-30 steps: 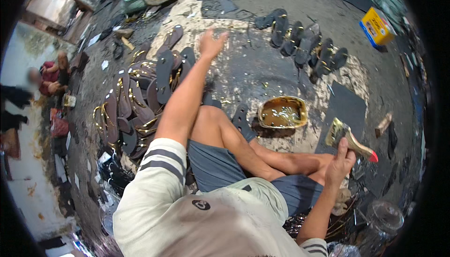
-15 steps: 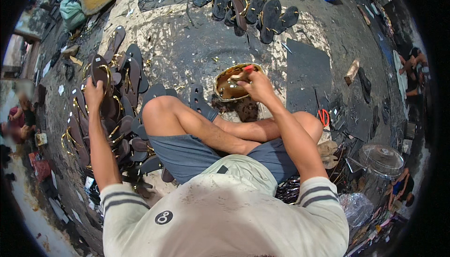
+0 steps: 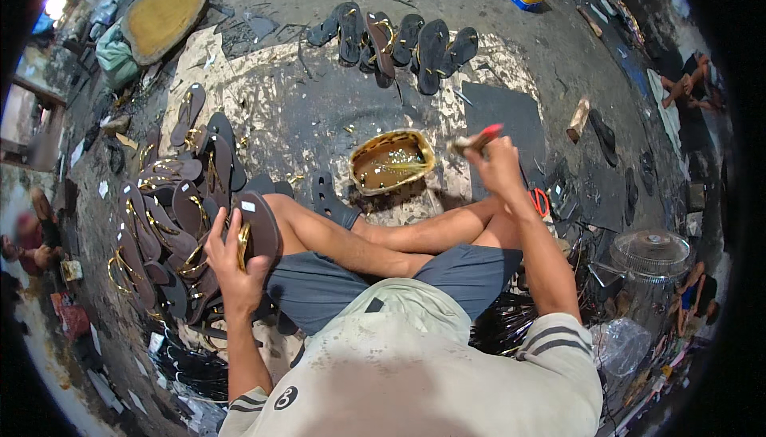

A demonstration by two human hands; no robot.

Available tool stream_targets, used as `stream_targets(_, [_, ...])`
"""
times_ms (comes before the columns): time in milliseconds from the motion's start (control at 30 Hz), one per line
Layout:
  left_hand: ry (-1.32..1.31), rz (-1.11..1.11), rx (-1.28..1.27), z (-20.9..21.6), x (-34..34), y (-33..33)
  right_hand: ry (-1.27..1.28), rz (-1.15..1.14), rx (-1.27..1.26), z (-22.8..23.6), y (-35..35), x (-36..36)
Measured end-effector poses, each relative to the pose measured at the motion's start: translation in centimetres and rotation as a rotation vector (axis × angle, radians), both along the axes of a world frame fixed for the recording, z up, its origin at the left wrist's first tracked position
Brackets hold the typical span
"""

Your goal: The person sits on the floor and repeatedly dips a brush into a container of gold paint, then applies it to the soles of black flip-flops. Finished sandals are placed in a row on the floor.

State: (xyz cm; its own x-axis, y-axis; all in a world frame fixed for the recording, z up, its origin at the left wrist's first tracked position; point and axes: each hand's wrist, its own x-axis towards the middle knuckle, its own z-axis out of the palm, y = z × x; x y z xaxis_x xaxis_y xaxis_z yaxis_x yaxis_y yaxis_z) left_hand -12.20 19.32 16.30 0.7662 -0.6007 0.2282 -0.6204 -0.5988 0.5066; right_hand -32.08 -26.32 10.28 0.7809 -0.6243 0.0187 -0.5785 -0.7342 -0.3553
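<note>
While the left hand (image 3: pixel 237 260), loosely spread, holds a sandal (image 3: pixel 265 234), the right hand (image 3: pixel 496 167) curls around a brush (image 3: pixel 481 139).

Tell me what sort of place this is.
It looks like a small sandal-making workshop: many gold-strapped brown sandals lie heaped on the left, an open tub of brown, glue-like liquid stands ahead, and the right hand holds a brush.
</note>
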Motion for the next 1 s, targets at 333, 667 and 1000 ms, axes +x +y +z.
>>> stream_targets(333, [0.862,0.209,-0.738,3.5,0.5,-1.8,-1.127,-0.224,1.032,9.0,10.9,6.3])
stream_targets(667, [1.409,-0.182,-1.39,0.0,-4.2,-9.0,-0.926,0.289,0.553,7.1,21.6,12.3])
stream_targets(1000, [1.466,-0.329,-1.476,0.0,-4.5,-9.4,-1.0,0.203,0.98,10.7,19.1,11.1])
